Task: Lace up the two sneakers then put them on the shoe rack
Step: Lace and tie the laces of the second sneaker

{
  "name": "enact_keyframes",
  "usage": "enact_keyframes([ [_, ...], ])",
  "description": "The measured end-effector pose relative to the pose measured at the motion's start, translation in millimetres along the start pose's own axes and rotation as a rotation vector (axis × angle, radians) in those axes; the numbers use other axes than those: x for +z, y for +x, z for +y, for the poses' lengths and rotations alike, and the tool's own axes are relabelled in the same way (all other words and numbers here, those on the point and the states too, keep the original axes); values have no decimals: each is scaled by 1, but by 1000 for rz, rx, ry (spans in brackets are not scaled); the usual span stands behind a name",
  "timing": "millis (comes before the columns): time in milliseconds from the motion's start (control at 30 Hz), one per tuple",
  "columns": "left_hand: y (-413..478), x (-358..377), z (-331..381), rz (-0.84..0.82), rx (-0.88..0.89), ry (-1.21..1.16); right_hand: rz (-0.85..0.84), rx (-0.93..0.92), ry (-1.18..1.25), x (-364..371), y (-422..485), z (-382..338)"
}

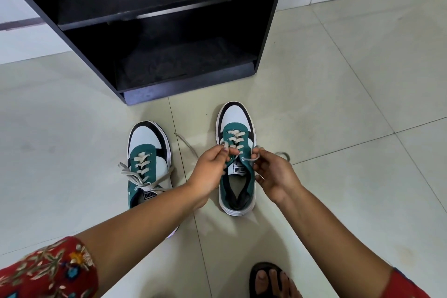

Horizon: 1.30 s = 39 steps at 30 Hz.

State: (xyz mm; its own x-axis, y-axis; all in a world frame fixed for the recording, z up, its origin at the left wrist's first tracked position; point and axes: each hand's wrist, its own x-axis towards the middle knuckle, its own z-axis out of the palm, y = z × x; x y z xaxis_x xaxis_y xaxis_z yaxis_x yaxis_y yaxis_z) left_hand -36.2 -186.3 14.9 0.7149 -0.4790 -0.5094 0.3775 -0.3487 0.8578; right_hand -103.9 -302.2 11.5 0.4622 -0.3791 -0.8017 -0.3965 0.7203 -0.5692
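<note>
Two teal, white and black sneakers stand side by side on the tiled floor, toes pointing at the rack. The left sneaker has its beige lace threaded, with the ends lying loose across it. My left hand pinches the lace at the left eyelets of the right sneaker. My right hand pinches the other lace end at the right eyelets. One lace end trails on the floor to the left, another loops out right of my right hand. The black shoe rack stands just beyond the sneakers, its shelves bare.
Pale floor tiles spread to the right and left of the rack. A white wall with a dark stripe runs behind the rack. My sandalled foot shows at the bottom edge. Red patterned sleeves cover my upper arms.
</note>
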Motion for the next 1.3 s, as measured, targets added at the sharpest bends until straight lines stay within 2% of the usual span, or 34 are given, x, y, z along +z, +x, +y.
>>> enact_keyframes([
  [100, 7, -8, -4, 29, -49, -7, 1, -5, 167, -4, 6, 3],
  [200, 9, -11, -6, 36, -61, -4, -24, -9, 141, -6, 10, 6],
  [300, 12, -16, -8, 3, 246, 224, -82, -153, -160, -4, 6, 3],
  [367, 11, -20, -3, -112, 465, 387, -143, -339, -423, -1, 1, -2],
  [467, 9, -23, 12, -325, 627, 569, -249, -679, -790, 5, -8, -9],
  [533, 13, -27, 12, -322, 802, 832, -239, -842, -984, 3, -11, -12],
  [600, 17, -32, 12, -265, 907, 1052, -213, -911, -1009, -2, -12, -14],
  [633, 18, -35, 13, -229, 908, 1084, -189, -912, -980, -4, -13, -14],
  [800, 8, -32, 21, -29, 784, 902, -179, -834, -681, -5, -18, 0],
  [867, 8, -31, 19, 38, 741, 935, -168, -952, -756, -7, -18, 6],
  [933, 9, -31, 21, 96, 640, 939, -86, -1051, -910, -9, -14, 12],
  [1000, 12, -32, 22, 54, 513, 925, 6, -1104, -1004, -9, -11, 18],
  [1067, 11, -32, 23, -42, 467, 868, 56, -1134, -1061, -4, -11, 25],
  [1133, 8, -33, 26, -101, 505, 791, 51, -1109, -1046, 0, -13, 30],
  [1233, 8, -39, 30, -53, 636, 848, 30, -1013, -925, 1, -11, 27],
  [1300, 7, -46, 31, -13, 645, 754, -9, -968, -776, 0, -11, 21],
])
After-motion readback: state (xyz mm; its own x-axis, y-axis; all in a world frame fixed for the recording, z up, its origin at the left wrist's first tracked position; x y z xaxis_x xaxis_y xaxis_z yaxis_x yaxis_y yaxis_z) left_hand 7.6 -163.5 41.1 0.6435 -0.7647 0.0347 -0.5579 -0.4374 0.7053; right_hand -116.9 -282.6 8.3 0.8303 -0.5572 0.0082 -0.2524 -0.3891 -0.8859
